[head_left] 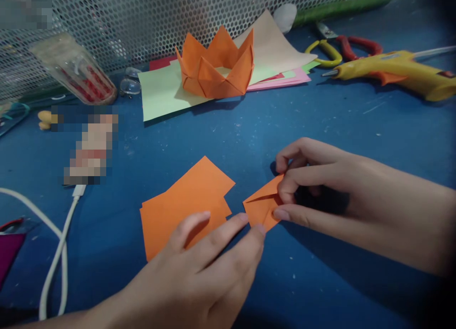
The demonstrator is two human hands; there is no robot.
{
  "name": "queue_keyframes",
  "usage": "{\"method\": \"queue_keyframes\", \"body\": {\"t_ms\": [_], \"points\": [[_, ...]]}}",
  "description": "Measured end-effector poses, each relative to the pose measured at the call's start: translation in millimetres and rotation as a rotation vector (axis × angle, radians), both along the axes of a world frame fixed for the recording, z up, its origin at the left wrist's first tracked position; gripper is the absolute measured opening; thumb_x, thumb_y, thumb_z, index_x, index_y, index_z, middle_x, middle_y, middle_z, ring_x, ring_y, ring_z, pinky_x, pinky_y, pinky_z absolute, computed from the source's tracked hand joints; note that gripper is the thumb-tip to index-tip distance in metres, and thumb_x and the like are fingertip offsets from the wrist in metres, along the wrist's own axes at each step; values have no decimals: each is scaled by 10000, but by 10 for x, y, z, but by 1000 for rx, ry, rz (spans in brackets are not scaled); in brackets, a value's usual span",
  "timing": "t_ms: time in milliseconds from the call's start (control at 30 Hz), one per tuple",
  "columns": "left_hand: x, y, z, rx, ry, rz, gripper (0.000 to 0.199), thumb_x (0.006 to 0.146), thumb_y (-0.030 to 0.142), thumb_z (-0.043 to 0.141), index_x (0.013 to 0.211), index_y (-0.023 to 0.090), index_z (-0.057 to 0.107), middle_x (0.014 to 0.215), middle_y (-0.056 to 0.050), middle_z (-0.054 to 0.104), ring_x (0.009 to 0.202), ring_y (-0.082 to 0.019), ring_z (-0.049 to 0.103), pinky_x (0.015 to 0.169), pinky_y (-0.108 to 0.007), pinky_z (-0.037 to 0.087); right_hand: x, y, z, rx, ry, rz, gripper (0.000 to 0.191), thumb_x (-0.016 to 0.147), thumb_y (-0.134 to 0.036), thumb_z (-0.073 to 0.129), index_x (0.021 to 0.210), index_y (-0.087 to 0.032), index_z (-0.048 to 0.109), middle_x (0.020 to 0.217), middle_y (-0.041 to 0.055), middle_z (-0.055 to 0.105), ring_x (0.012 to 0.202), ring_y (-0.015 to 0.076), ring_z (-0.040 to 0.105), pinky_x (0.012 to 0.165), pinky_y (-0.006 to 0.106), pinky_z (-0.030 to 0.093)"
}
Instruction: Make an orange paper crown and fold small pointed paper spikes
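A small folded piece of orange paper (259,206) lies on the blue table with a raised flap and creases showing. My right hand (320,186) comes in from the right, its fingers curled and its thumb and fingertips pinching the paper's right side. From the lower left reaches my left hand (221,258), fingers apart and stretched out. Two of its fingertips touch the lower left edge of the folded piece. Flat orange paper sheets (185,191) overlap beneath and beside that hand. Farther back, an orange paper crown-shaped ring (217,77) with pointed tips stands upright on coloured sheets.
Pale green paper (160,91) lies under the ring. A yellow glue gun (388,70) and red-handled pliers (359,46) are at the back right. A jar with red contents (81,72) and a white cable (64,243) are at left. Perforated metal (142,20) borders the back.
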State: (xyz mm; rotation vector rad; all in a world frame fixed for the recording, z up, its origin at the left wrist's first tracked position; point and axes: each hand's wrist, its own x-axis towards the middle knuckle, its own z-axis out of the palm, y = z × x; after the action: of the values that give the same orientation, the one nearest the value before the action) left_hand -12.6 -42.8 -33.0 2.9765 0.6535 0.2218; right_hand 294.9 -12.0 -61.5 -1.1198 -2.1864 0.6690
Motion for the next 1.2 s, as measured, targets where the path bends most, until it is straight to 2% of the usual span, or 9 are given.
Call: {"method": "queue_keyframes", "body": {"t_ms": [133,267,400,633,800,900,1000,1100,1200], "points": [[7,-1,-17,17,9,-17,476,1173,60,473,1426,268,818,1613,40,778,1518,-186,686,1284,-347,484,20,74,65,-144,-69,56,308,1101,-513,745,880,-307,807,1111,71,716,817,186,760,685,311,664],[-11,-50,-52,62,-7,-21,464,1236,133,445,1521,319,762,1661,18,746,1600,-182,615,1310,-389,475,4,64,79,-124,-8,-37,389,1071,-577,759,814,-286,729,1060,62,717,695,162,687,577,305,602],[-28,-76,-57,64,3,-26,521,1255,181,415,1633,434,671,1732,23,683,1632,-195,590,1267,-418,511,38,89,113,-163,-9,-9,292,1006,-456,845,851,-301,653,974,26,758,625,149,635,524,280,584],[-27,-112,-126,150,-80,24,590,1261,156,264,1576,349,724,1650,81,749,1580,-143,598,1270,-367,394,102,139,175,-86,-33,78,94,1074,-415,818,1073,-358,744,869,-20,724,637,154,638,528,254,577],[-45,-130,-113,179,-85,84,471,1227,211,460,1617,275,717,1656,72,742,1583,-177,594,1357,-324,262,1,-71,91,136,-76,-48,274,1170,-610,642,1184,-347,717,869,1,711,589,166,535,487,303,454],[-69,-133,-101,158,-57,97,492,1206,235,506,1659,267,695,1634,46,766,1529,-211,619,1351,-324,259,-44,-156,43,118,-80,-63,393,1179,-701,583,1179,-330,712,781,-19,654,550,154,520,472,296,429],[-91,-146,-95,95,3,107,591,1241,498,494,1768,244,575,1608,8,786,1441,-270,637,1312,-374,311,-69,-166,71,44,-67,-54,413,1166,-708,610,1157,-321,753,752,-20,650,551,151,552,483,290,452],[-87,-158,-8,41,84,123,928,1157,872,438,1822,227,488,1606,-14,784,1366,-303,642,1265,-396,359,-77,-150,194,-26,-44,-66,522,1123,-801,619,1088,-315,806,751,1,678,560,160,563,498,298,472],[-40,-166,198,72,100,92,916,1182,871,369,1750,186,587,1578,-23,799,1318,-285,655,1239,-369,379,-61,-127,379,-166,-32,-95,570,1066,-858,660,1022,-326,860,723,11,732,542,168,600,480,294,482]]}}
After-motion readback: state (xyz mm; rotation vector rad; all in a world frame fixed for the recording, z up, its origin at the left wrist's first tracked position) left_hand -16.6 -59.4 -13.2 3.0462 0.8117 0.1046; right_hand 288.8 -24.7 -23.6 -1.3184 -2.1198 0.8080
